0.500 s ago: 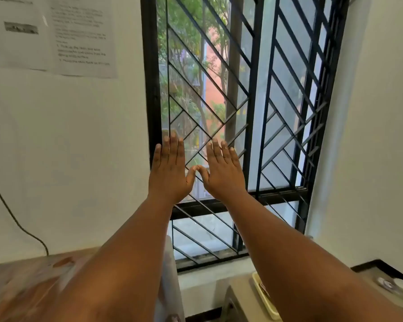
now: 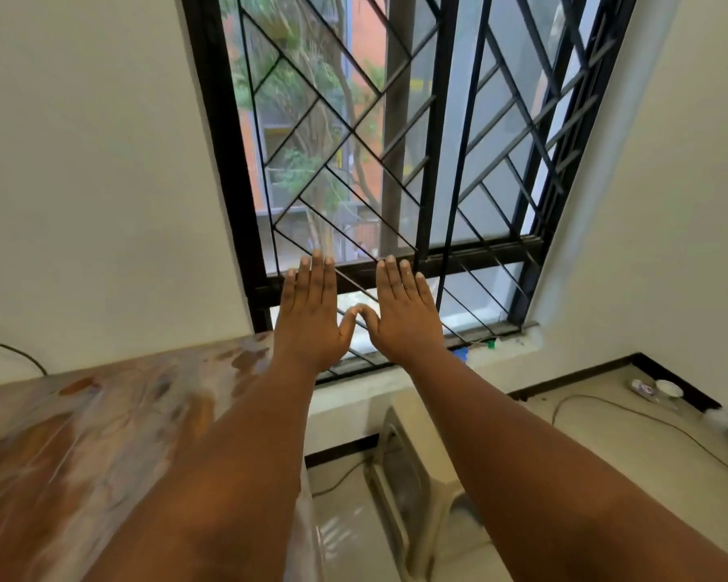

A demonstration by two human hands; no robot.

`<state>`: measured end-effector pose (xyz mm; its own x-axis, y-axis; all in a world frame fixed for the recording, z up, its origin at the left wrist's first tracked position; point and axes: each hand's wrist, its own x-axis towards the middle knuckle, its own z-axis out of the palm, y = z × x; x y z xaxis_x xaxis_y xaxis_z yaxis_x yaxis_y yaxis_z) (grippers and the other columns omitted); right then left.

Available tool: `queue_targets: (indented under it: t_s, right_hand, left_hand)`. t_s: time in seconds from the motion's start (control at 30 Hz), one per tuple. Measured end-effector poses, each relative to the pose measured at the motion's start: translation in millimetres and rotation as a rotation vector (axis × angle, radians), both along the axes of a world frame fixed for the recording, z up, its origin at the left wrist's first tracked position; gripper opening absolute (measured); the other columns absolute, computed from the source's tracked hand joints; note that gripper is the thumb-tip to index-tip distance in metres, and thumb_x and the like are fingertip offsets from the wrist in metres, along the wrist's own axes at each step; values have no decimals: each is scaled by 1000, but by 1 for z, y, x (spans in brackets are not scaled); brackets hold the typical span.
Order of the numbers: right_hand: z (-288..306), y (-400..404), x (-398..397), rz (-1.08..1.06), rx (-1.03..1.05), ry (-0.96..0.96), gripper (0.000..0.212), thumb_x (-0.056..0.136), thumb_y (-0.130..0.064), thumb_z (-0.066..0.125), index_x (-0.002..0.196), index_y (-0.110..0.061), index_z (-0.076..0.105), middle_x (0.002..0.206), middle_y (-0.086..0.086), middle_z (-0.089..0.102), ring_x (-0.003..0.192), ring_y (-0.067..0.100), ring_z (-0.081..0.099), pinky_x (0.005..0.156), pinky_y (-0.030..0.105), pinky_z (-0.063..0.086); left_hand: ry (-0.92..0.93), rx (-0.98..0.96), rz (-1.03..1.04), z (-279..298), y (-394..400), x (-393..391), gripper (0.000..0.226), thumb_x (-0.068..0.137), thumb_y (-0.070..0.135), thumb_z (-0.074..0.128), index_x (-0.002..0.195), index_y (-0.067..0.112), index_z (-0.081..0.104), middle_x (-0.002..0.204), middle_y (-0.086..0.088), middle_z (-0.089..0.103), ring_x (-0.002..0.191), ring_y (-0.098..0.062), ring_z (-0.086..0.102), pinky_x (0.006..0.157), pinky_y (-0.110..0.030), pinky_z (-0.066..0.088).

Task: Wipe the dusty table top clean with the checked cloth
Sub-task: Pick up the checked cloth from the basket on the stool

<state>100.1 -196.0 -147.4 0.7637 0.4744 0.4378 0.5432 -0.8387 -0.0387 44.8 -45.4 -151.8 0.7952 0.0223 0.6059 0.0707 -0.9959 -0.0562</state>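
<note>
Both hands, left hand (image 2: 312, 319) and right hand (image 2: 404, 315), I hold flat and empty, thumbs touching, before the window grille (image 2: 354, 132); worktop (image 2: 80, 434) runs lengthwise toward the wall

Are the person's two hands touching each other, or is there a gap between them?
Touching. The head view shows the left hand and right hand held flat, side by side, with the thumb tips meeting between them; the other fingers stay apart.

Both flat, empty hands, left hand (image 2: 310, 317) and right hand (image 2: 406, 315), hang in open air; ahead the black metal window grille (image 2: 433, 170) blocks passage, while the glossy brown wooden table top (image 2: 80, 447) lies unobstructed below left
</note>
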Motion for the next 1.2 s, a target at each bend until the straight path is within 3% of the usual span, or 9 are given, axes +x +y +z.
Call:
queue_targets:
  t_s: [0.1,0.3,0.5,0.6,0.7,0.83,1.2]
  right_hand:
    - [-39,-21,8,-12,-9,111,71,100,-52,18,151,-10,-8,160,10,-11,145,23,-16,116,39,-12]
    - [-119,-81,23,-37,-76,331,73,101,-53,18,151,-10,-12,159,10,-15,145,22,-17,117,41,-7]
    - [-189,-144,39,-85,-68,484,74,100,-52,25,152,-10,-7,160,11,-7,146,25,-9,118,43,-4]
    - [-215,-173,44,-117,-61,541,74,99,-52,27,153,-12,-4,161,11,-2,147,26,-4,115,42,-5]
    - [-232,-197,46,-124,-95,576,74,99,-54,24,153,-12,-5,161,10,-4,147,26,-5,116,42,-5]
    - [-247,-219,54,-153,-166,616,74,99,-55,20,152,-11,-7,161,10,-6,146,24,-9,118,43,-2]
    - [-277,-226,108,-110,-295,734,73,100,-55,22,152,-11,-4,161,10,-2,147,24,-7,117,41,-3]
  left_hand:
    - [87,-27,4,-39,-21,11,78,95,52,21,151,3,0,159,-16,-7,147,-29,-10,118,-42,-12]
    - [273,-62,-25,-114,-68,32,81,96,52,30,151,6,-8,159,-16,-14,146,-29,-16,117,-42,-15]
    - [458,-62,-41,-180,-121,50,78,97,53,23,148,10,-17,159,-13,-18,144,-24,-24,113,-38,-23]
    - [537,-85,-64,-201,-149,58,78,97,53,26,146,11,-19,159,-13,-15,145,-24,-19,113,-38,-23]
    - [590,-107,-95,-215,-174,66,77,98,48,30,150,8,-11,159,-14,-12,147,-28,-13,111,-37,-23]
    - [695,-117,-98,-233,-192,80,76,98,50,22,149,10,-17,159,-12,-19,145,-25,-20,111,-38,-23]
    - [876,-85,-159,-269,-193,145,76,98,52,21,150,9,-14,160,-14,-10,147,-27,-12,118,-44,-11]
